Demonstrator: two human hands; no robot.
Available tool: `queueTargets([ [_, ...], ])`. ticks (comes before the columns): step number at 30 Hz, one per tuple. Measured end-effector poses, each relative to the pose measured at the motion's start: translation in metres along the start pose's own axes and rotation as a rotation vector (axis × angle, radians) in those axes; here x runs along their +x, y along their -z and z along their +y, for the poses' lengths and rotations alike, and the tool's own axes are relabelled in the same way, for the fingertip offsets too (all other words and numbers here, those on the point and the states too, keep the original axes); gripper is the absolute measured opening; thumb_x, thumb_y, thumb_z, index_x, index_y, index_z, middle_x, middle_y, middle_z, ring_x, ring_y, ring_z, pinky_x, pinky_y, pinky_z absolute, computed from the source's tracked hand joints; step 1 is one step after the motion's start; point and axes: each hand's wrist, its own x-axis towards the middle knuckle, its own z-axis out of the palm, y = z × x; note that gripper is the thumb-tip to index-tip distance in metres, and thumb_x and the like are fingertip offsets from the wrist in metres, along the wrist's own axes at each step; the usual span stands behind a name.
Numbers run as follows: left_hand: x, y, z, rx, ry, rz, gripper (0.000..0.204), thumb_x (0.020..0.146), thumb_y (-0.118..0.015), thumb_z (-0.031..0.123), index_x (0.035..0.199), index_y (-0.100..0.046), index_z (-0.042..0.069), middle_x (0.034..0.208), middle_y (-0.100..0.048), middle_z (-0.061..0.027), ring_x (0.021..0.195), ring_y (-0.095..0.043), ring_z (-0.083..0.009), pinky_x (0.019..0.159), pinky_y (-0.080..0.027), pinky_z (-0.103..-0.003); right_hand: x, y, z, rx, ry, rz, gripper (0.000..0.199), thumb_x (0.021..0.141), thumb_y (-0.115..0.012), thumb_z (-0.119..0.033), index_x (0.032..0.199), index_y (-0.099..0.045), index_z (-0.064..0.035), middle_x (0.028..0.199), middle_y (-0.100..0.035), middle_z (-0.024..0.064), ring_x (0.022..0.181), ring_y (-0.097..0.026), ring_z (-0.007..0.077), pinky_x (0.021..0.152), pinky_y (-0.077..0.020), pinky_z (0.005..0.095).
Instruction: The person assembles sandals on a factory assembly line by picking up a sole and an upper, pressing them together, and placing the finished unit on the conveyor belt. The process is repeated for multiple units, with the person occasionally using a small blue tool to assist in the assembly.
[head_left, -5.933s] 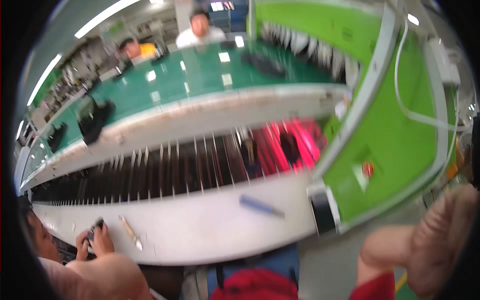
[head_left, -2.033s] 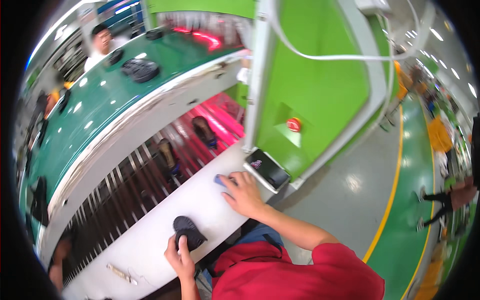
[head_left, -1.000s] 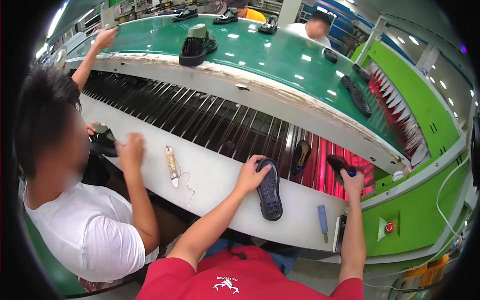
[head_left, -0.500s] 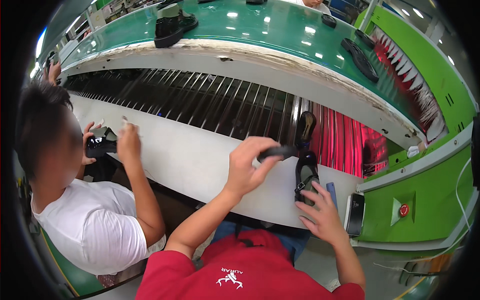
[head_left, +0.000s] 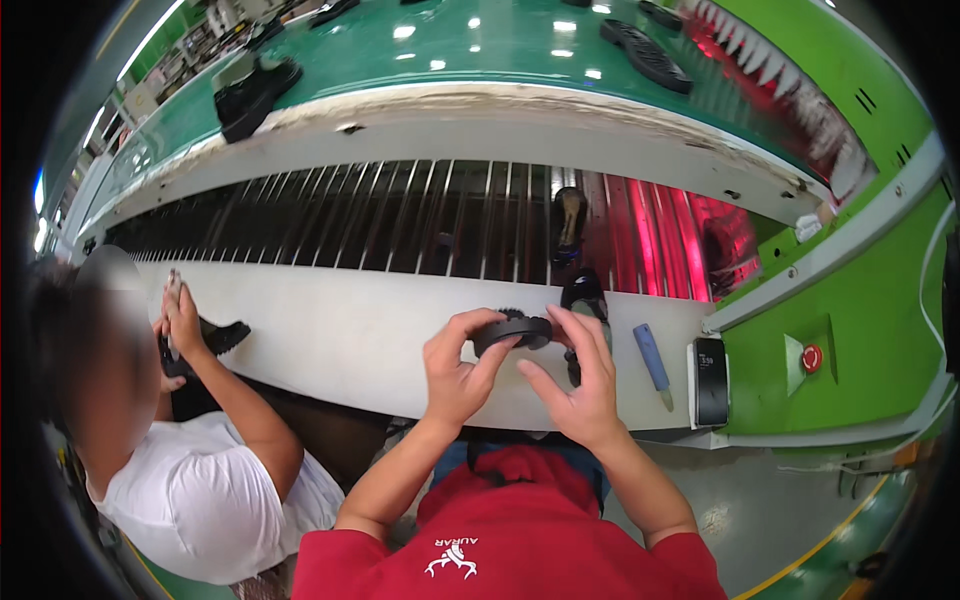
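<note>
The person in the red shirt is holding a black shoe sole (head_left: 512, 331) edge-on above the white desk (head_left: 340, 335), just in front of the chest. The left hand (head_left: 455, 370) is clamped on the sole's left end, thumb on top and fingers curling beneath; the right hand (head_left: 580, 385) is closing round its right end, fingers lying along the far edge and thumb reaching in from below. The work is looking mid-way as I judge it: the sole is lifted and being turned or checked between both hands, not yet set down or joined to anything. Behind the hands, a black shoe upper (head_left: 585, 300) is sitting at the desk's far edge, partly hidden, and another dark shoe (head_left: 568, 222) is riding on the slatted roller conveyor (head_left: 400, 220), beside the stretch glowing red (head_left: 690, 240).

A blue-handled tool (head_left: 652, 357) is lying on the desk just right of the right hand, and a black phone-like device (head_left: 711, 380) is lying flat near the desk's right end. On the green machine panel (head_left: 850, 340) a round red button (head_left: 811, 357) is sitting on a pale square plate. Beyond, the green belt (head_left: 480, 50) is carrying a long black sole (head_left: 645, 55) and a black shoe (head_left: 255, 90).

At the left, a co-worker in a white shirt (head_left: 210, 490) is gripping another black shoe piece (head_left: 205, 345) with both hands
</note>
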Motion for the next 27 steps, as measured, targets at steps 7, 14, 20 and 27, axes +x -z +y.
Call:
queueTargets([
  [7, 0.024, 0.018, 0.058, 0.079, -0.186, -0.049, 0.026, 0.091, -0.085, -0.003, 0.115, -0.074, -0.003, 0.1, -0.076, -0.0133, 0.086, -0.071, -0.0196, 0.077, -0.056, -0.03, 0.016, 0.004, -0.022, 0.214, 0.071, 0.158, 0.045, 0.093, -0.09, -0.004, 0.133, -0.07, -0.0014, 0.112, -0.073, 0.0127, 0.095, -0.074, 0.022, 0.084, -0.0603, 0.0333],
  [14, 0.027, 0.028, 0.084, 0.007, -0.123, -0.143, 0.036, 0.092, -0.089, 0.002, 0.127, -0.08, -0.001, 0.095, -0.079, -0.0144, 0.079, -0.075, -0.0187, 0.07, -0.058, -0.029, 0.005, 0.018, -0.037, 0.369, -0.008, 0.061, 0.032, 0.1, -0.085, -0.004, 0.13, -0.075, 0.0016, 0.112, -0.078, 0.0132, 0.101, -0.076, 0.0197, 0.086, -0.0607, 0.0307],
  [20, 0.029, 0.02, 0.088, -0.445, 0.217, -0.202, 0.026, 0.102, -0.077, 0.002, 0.126, -0.081, -0.005, 0.104, -0.082, -0.0108, 0.092, -0.075, -0.0127, 0.083, -0.058, -0.026, 0.009, 0.036, -0.028, 0.844, -0.271, -0.115, 0.024, 0.109, -0.075, -0.006, 0.132, -0.073, 0.0028, 0.122, -0.077, 0.0103, 0.111, -0.074, 0.0126, 0.095, -0.0605, 0.0289],
  [27, 0.038, -0.006, 0.016, -0.315, 0.332, -0.125, 0.024, 0.106, -0.078, 0.007, 0.127, -0.079, -0.003, 0.104, -0.082, -0.0072, 0.09, -0.075, -0.0085, 0.08, -0.06, -0.025, 0.024, 0.052, 0.013, 0.092, -0.288, -0.084, 0.062, 0.099, -0.088, -0.021, 0.152, -0.062, -0.0005, 0.131, -0.074, 0.0185, 0.117, -0.074, 0.0276, 0.103, -0.0595, 0.0407],
])
